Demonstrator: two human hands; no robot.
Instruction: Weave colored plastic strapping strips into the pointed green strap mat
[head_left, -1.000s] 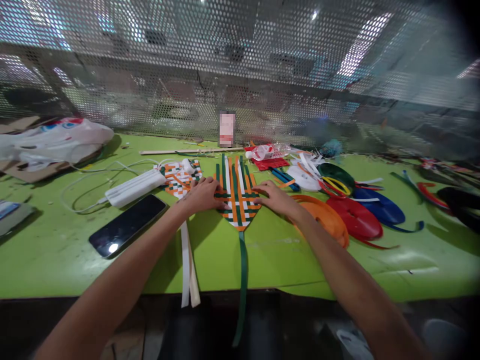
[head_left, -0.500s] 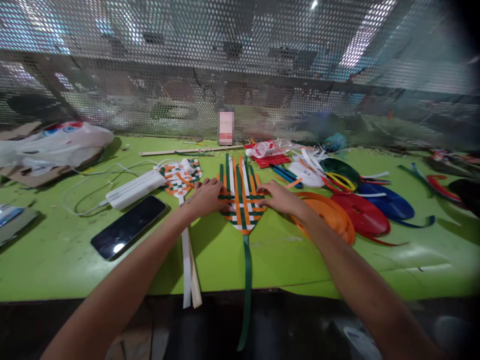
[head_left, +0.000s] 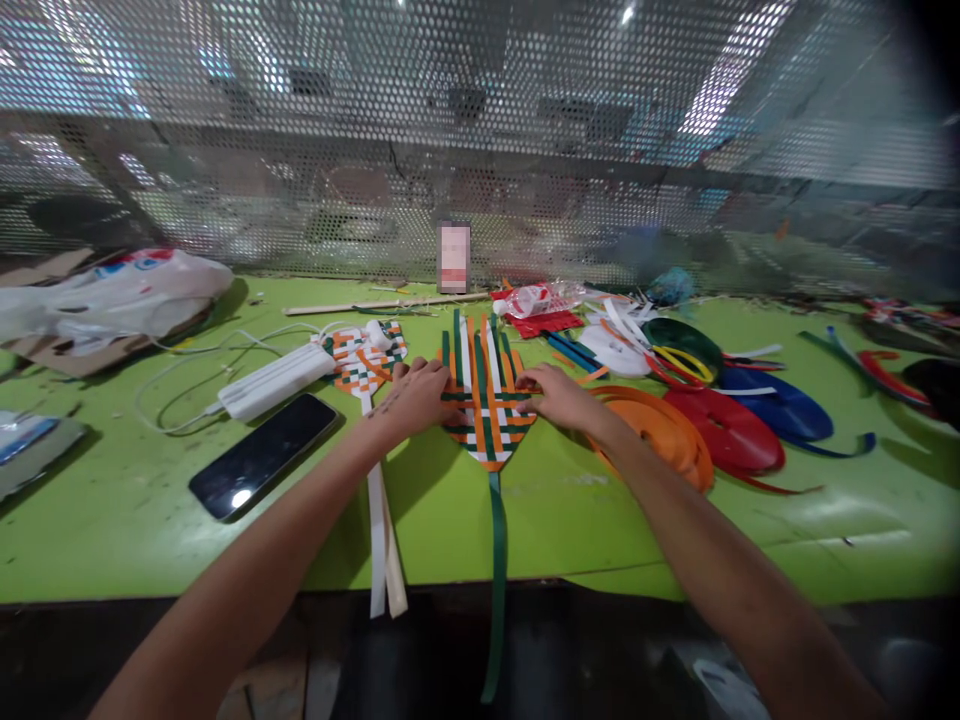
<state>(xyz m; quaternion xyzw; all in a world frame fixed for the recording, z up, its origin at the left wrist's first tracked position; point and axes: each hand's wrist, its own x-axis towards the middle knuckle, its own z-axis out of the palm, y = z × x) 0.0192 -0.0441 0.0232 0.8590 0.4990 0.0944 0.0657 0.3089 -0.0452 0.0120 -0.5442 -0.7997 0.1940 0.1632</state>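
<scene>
A partly woven piece of orange, white and green strips (head_left: 489,440) lies on the green table, its pointed end toward me. Upright strips stick out loose at its far end, and one long green strip (head_left: 498,570) hangs from the point over the table edge. At the weave's left side, my left hand (head_left: 421,393) has its fingers bent over the border, thumb partly hidden. On the opposite border my right hand (head_left: 556,394) pinches the end of a cross strip between thumb and fingers. To the left rests another woven piece (head_left: 358,365) with a white tail.
A black phone (head_left: 262,458) and a white power strip (head_left: 276,383) with cables lie left of my left arm. Coils of orange (head_left: 664,440), red (head_left: 724,430) and blue strip (head_left: 780,400) are at right. Behind stands a perforated metal screen (head_left: 337,200); a plastic bag (head_left: 150,300) sits far left.
The view has shifted slightly. Both hands stay at the sides of the weave, with only small finger movements; the left thumb now shows less over the strips.
</scene>
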